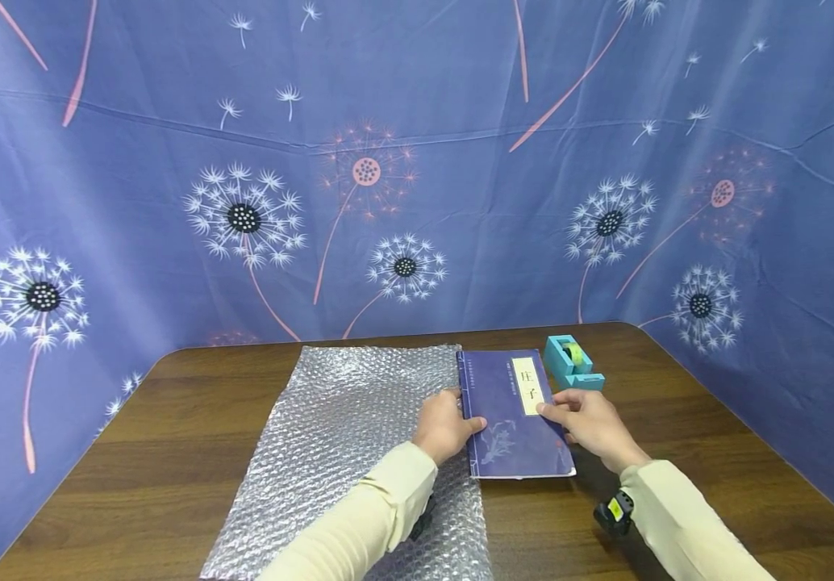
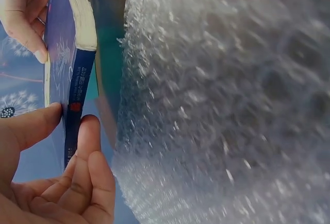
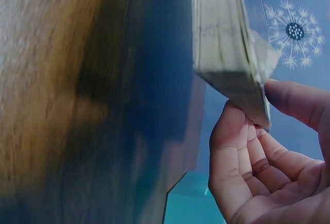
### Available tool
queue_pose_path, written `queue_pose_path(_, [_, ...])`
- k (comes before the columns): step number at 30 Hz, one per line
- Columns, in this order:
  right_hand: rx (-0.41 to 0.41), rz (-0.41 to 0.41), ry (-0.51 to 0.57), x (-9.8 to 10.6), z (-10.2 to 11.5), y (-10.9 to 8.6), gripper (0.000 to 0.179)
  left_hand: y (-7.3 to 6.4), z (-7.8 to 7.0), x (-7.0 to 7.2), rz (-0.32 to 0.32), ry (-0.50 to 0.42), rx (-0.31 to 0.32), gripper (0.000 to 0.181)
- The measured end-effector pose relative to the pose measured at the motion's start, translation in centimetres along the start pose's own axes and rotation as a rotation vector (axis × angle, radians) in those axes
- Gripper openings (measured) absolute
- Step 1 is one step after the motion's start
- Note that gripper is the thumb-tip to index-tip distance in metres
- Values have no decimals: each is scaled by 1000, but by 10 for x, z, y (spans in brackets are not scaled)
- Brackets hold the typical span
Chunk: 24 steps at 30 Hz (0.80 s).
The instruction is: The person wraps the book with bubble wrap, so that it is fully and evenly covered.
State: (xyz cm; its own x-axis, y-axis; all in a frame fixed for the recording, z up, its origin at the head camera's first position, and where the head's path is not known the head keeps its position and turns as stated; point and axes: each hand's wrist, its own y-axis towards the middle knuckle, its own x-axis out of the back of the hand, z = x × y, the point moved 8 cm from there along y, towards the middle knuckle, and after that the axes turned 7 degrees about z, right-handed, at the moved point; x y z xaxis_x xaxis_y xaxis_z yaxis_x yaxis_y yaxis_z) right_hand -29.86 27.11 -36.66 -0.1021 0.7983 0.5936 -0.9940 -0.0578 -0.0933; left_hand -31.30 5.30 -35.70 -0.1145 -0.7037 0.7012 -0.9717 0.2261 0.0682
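Both hands hold a blue paperback book (image 1: 511,436) with a pale title label and a stitched-look spine. My left hand (image 1: 446,425) grips the spine side, thumb on the cover and fingers underneath. At the opposite edge my right hand (image 1: 587,421) pinches the book, its thumb beside the label. In the left wrist view the dark spine (image 2: 80,90) lies between thumb and fingers. The right wrist view shows the page edges (image 3: 221,28) raised above the table. A sheet of silvery bubble wrap (image 1: 337,436) lies flat to the left, partly under the left forearm.
Behind the right hand stands a turquoise tape dispenser (image 1: 573,363) with a yellowish roll. Everything is on a brown wooden table (image 1: 170,452). A blue curtain (image 1: 460,202) with dandelion prints hangs around the back and sides.
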Motion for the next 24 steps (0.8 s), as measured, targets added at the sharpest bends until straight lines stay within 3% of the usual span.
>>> queue_pose_path(10, [18, 15, -4, -12, 16, 0, 49, -7, 10, 16, 7, 70, 22, 56])
queue_pose_path(24, [52, 51, -6, -40, 40, 5, 36, -19, 34, 41, 49, 68, 75, 65])
